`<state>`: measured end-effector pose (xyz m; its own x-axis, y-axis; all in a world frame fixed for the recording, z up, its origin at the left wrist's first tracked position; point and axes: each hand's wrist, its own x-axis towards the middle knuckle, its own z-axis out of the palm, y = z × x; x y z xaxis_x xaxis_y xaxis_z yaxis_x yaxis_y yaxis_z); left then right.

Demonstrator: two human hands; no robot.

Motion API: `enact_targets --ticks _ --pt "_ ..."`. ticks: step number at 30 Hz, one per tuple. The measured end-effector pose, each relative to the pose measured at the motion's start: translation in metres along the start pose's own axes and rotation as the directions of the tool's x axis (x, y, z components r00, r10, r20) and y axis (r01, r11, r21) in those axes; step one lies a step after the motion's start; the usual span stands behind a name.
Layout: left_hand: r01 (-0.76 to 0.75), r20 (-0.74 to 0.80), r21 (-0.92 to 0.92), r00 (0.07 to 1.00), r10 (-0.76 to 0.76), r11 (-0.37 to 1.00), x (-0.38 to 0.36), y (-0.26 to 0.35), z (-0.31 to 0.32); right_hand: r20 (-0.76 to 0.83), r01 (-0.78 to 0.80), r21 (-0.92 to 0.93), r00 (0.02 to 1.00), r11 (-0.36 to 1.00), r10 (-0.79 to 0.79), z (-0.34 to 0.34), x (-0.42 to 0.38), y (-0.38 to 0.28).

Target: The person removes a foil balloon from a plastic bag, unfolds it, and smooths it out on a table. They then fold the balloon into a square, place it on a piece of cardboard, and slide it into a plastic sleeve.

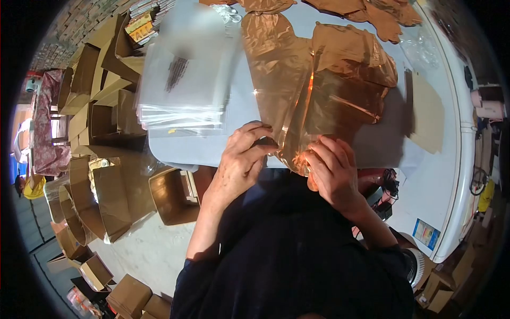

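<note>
A flat, shiny copper-coloured foil piece [281, 69], shaped like an uninflated foil balloon, lies creased across the table and narrows toward my body. At its near end, my left hand [247, 154] is closed, thumb and fingers pinching the left edge of the foil. My right hand [333, 169] has its fingers curled round a bunched orange bit [302, 159] at the foil's near tip; the fingertips are partly hidden. Left of the foil stands a stack of clear plastic bags [183, 101] with a dark printed patch on top.
More copper foil pieces [366, 13] lie at the table's far side. A beige card [426, 114] rests at right on the white surface. Several open cardboard boxes [114, 196] crowd the floor at left. Clear crumpled plastic [422, 50] sits at upper right.
</note>
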<state>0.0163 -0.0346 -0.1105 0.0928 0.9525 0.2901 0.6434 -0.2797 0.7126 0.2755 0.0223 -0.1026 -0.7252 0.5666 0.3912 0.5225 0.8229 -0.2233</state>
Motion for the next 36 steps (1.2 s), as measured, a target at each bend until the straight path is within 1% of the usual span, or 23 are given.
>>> enact_targets --ticks 4,8,11,15,17,20,23,28,31,36 --pt "-0.005 -0.001 -0.007 1.0 0.005 1.0 0.0 -0.001 0.0 -0.022 -0.004 0.043 1.0 0.999 0.005 0.002 0.008 -0.003" --pt "-0.025 0.004 -0.002 1.0 0.025 1.0 0.0 -0.003 0.0 -0.01 0.022 0.062 1.0 0.998 -0.021 0.008 0.014 -0.004" --pt "-0.01 -0.034 -0.02 0.999 0.009 1.0 0.001 -0.002 0.002 -0.025 0.039 0.062 0.999 0.997 -0.038 0.012 0.018 -0.007" --pt "0.011 -0.019 -0.037 1.0 -0.012 0.999 -0.001 -0.005 0.003 -0.049 0.043 0.076 0.998 0.996 -0.04 0.015 0.021 -0.008" --pt "0.02 -0.025 -0.044 0.999 -0.021 0.999 0.0 -0.004 0.003 -0.043 0.041 0.073 0.998 0.996 -0.038 0.015 0.022 -0.009" --pt "-0.003 -0.007 -0.055 1.0 0.002 0.998 -0.001 -0.007 0.002 -0.03 0.038 0.07 0.999 0.997 -0.036 0.016 0.024 -0.011" --pt "-0.046 -0.035 -0.039 0.998 0.044 0.998 0.0 -0.007 0.002 -0.033 0.036 0.071 0.999 0.997 -0.034 0.018 0.027 -0.014" --pt "-0.043 -0.042 -0.039 0.998 0.041 0.998 0.0 -0.007 0.003 -0.019 0.037 0.05 0.999 0.998 -0.036 0.021 0.031 -0.017" --pt "-0.045 -0.043 -0.034 0.998 0.043 0.998 0.0 -0.007 0.003 -0.03 0.035 0.071 0.999 0.997 -0.033 0.025 0.031 -0.019" --pt "-0.029 -0.046 -0.02 0.999 0.028 0.999 0.001 -0.005 0.003 -0.034 0.045 0.025 0.998 0.999 -0.044 0.027 0.032 -0.021"
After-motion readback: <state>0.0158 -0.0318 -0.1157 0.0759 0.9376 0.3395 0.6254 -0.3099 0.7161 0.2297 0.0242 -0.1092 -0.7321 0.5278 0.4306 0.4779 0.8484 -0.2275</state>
